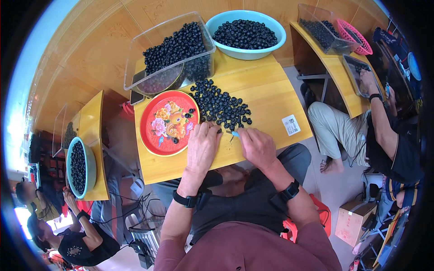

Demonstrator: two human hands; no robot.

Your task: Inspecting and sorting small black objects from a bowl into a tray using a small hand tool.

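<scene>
A heap of small dark round beads (220, 105) lies on the yellow wooden table (266, 97). My left hand (202, 145) rests at the heap's near edge, its fingertips pinching one bead. My right hand (257, 145) sits just beside it, fingers closed on a small light-blue tool (234, 133) pointed at the left hand. Left of the hands stands a red round tray (168, 122) with a flower picture and a few loose beads on it.
A clear plastic bin (169, 52) and a teal bowl (246, 34), both full of dark beads, stand at the table's far edge. Other people sit at similar tables on the right (384, 131) and lower left (77, 235). A cardboard box (355, 221) is on the floor.
</scene>
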